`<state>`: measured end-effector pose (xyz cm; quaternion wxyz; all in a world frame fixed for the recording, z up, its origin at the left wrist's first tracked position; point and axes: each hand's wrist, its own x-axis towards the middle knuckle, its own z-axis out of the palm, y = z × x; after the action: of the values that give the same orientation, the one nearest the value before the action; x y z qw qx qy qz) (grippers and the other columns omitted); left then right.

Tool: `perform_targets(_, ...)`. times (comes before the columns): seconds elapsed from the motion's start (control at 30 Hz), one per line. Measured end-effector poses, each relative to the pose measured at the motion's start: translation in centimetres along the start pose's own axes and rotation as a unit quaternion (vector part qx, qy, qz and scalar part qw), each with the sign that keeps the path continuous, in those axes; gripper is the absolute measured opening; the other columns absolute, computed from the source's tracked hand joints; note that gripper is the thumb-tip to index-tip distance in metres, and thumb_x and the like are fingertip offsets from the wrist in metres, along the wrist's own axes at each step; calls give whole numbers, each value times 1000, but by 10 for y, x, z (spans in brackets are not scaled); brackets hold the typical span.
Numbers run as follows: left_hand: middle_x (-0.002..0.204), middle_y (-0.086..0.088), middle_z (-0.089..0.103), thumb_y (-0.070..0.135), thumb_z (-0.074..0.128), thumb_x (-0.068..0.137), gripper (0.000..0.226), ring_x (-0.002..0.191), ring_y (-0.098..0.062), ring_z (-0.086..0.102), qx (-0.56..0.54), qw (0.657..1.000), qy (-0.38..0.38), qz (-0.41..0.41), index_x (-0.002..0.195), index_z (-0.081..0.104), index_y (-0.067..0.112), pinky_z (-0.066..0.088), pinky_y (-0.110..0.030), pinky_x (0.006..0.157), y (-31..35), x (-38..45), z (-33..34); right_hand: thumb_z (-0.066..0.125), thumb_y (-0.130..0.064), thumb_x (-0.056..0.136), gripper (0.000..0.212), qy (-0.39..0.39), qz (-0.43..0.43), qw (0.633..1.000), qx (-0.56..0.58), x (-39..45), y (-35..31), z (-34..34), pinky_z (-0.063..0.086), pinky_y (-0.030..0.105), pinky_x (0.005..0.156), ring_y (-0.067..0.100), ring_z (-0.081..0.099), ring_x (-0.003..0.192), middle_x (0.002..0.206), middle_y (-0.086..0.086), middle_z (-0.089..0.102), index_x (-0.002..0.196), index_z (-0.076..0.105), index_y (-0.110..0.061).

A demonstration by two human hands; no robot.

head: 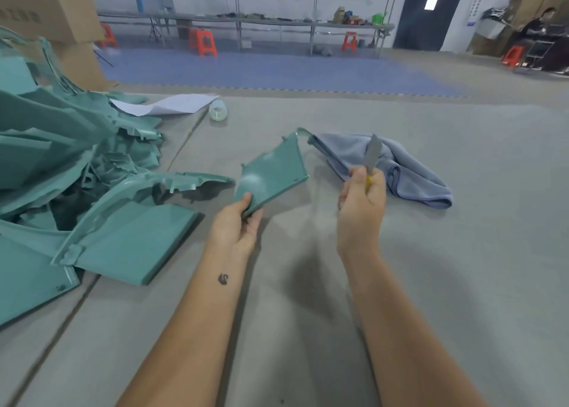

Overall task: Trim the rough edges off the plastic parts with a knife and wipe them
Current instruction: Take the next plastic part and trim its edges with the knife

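My left hand (235, 225) grips the near corner of a teal plastic part (274, 172), holding it tilted above the grey table. My right hand (363, 205) grips a knife (371, 157) with a yellow handle, its grey blade pointing up and away. The blade is to the right of the part and apart from it. A blue-grey cloth (397, 163) lies crumpled on the table behind the knife.
A heap of teal plastic parts (61, 166) fills the table's left side. A sheet of paper (166, 104) and a roll of clear tape (219, 111) lie further back. Cardboard boxes (46, 9) stand at the far left. Orange stools and a bench stand across the room.
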<state>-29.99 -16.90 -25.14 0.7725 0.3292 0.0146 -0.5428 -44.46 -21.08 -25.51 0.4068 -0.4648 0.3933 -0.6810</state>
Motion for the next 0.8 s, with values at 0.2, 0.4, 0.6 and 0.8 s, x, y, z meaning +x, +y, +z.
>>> perform_targets(0.2, 106, -20, 66, 1, 46, 98, 22, 105, -30, 63, -96, 993, -30, -58, 114, 56, -11, 59, -31, 63, -13, -7, 2, 54, -15, 98, 22, -142, -14, 987, -80, -5, 1, 1, 42, 16, 55, 6, 49, 55, 63, -9, 58, 79, 62, -23)
perform_targets(0.4, 77, -16, 72, 18, 39, 103, 28, 56, -17, 68, -31, 996, -51, -65, 110, 57, -2, 55, -21, 46, -20, -4, -8, 49, -22, 100, 27, -190, -41, 975, -111, -13, 3, 4, 34, 25, 55, 10, 39, 56, 59, -2, 46, 75, 57, -15)
perform_targets(0.6, 82, -16, 73, 12, 47, 97, 19, 43, -7, 56, 120, 979, -127, -101, 103, 59, -2, 44, -11, 39, -12, -2, -13, 48, -31, 99, 33, -175, -16, 974, -145, -13, 6, 3, 31, 29, 53, 12, 36, 49, 50, -3, 42, 68, 53, -22)
perform_targets(0.8, 75, -21, 71, 9, 47, 98, 17, 44, -8, 57, 138, 980, -137, -43, 103, 58, -3, 47, -12, 43, -7, 5, -16, 47, -37, 95, 34, -105, -36, 983, -146, -8, 8, 0, 31, 31, 55, 12, 34, 53, 53, -10, 39, 65, 52, -23)
